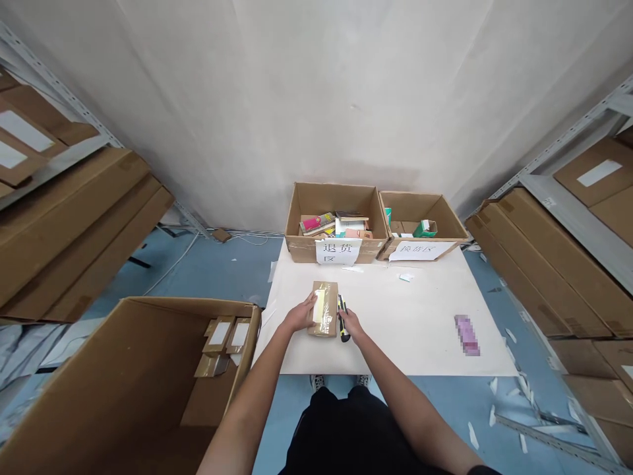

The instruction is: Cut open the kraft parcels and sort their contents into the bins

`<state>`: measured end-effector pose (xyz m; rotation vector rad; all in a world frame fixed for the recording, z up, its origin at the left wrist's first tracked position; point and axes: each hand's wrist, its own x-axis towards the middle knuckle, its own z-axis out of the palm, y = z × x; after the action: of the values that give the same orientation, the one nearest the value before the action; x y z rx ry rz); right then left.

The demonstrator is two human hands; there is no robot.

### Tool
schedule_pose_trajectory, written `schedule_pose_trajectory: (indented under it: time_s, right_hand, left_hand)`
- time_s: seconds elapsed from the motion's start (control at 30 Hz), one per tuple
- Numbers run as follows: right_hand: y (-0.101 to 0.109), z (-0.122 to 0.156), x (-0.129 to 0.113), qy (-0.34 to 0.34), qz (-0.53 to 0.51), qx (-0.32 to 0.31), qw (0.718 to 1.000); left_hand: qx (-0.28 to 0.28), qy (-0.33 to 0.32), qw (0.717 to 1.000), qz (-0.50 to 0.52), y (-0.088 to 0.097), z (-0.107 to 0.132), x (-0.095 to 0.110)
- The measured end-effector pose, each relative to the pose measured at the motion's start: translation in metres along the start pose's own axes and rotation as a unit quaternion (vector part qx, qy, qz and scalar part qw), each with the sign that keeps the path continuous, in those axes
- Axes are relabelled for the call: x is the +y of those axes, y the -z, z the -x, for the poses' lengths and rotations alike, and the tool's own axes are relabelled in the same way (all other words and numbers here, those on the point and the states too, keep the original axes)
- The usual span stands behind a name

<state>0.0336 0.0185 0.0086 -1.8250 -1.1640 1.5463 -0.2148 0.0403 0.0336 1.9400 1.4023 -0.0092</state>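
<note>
A small brown cardboard parcel (325, 307), wrapped in clear tape with a white label, lies on the white table (395, 310) in front of me. My left hand (300, 315) presses against its left side, fingers curled onto it. My right hand (350, 323) is closed round a black and yellow utility knife (342, 315), held against the parcel's right edge.
Two open cardboard boxes stand at the table's far edge, each with a paper sign: the left box (336, 221) holds books, the right box (420, 227) a few small items. A large open carton (133, 376) with small parcels stands at my left. A blurred pink object (467, 334) lies on the right. Shelves of cartons flank both sides.
</note>
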Motion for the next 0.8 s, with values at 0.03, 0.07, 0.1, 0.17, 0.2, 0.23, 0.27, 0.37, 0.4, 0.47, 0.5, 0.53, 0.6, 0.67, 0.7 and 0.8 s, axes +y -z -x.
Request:
schedule_pose_trajectory:
  time_s: [0.03,0.07,0.1,0.17,0.2,0.23,0.27,0.37,0.4,0.47,0.5,0.53,0.6,0.67,0.7,0.8]
  right_hand:
    - [0.001,0.002,0.000,0.001,0.018,0.005,1.000]
    - [0.003,0.004,-0.001,0.001,0.037,0.009,0.999]
    - [0.006,0.006,-0.002,0.002,0.061,0.015,0.998]
    - [0.015,0.011,-0.006,0.004,0.125,0.041,0.991]
    - [0.019,0.013,-0.010,0.005,0.165,0.056,0.985]
    - [0.023,0.015,-0.015,0.007,0.207,0.070,0.976]
    - [0.027,0.016,-0.022,0.010,0.250,0.079,0.965]
    - [0.034,0.011,-0.048,0.004,0.364,0.094,0.927]
    - [0.034,0.008,-0.057,0.000,0.389,0.101,0.916]
    - [0.032,-0.001,-0.075,0.000,0.418,0.108,0.902]
    - [0.029,-0.006,-0.082,0.006,0.427,0.102,0.899]
    - [0.026,-0.011,-0.089,0.014,0.435,0.088,0.896]
    - [0.016,-0.020,-0.097,0.026,0.456,0.045,0.888]
    - [0.006,-0.028,-0.099,0.025,0.477,0.011,0.878]
    - [0.001,-0.031,-0.099,0.022,0.484,0.005,0.875]
    - [-0.006,-0.036,-0.095,0.012,0.483,0.006,0.876]
  left_hand:
    - [-0.018,-0.006,0.999,-0.027,0.005,-0.004,0.002]
    - [-0.032,-0.011,0.998,-0.052,0.008,-0.009,0.004]
    - [-0.041,-0.014,0.996,-0.073,0.009,-0.013,0.007]
    - [-0.043,-0.009,0.994,-0.105,0.005,-0.019,0.015]
    - [-0.035,0.002,0.993,-0.114,0.000,-0.021,0.021]
    - [-0.023,0.016,0.993,-0.118,-0.006,-0.021,0.027]
    - [-0.008,0.034,0.992,-0.118,-0.015,-0.021,0.034]
    - [0.031,0.086,0.990,-0.103,-0.043,-0.021,0.059]
    - [0.036,0.101,0.989,-0.098,-0.051,-0.022,0.067]
    - [0.038,0.125,0.987,-0.092,-0.063,-0.026,0.080]
    - [0.036,0.132,0.986,-0.092,-0.066,-0.028,0.084]
    - [0.033,0.133,0.986,-0.094,-0.068,-0.030,0.087]
    - [0.025,0.119,0.987,-0.105,-0.067,-0.033,0.086]
    - [0.021,0.092,0.989,-0.117,-0.065,-0.035,0.081]
    - [0.018,0.081,0.989,-0.121,-0.063,-0.035,0.079]
    - [0.014,0.060,0.990,-0.125,-0.061,-0.036,0.073]
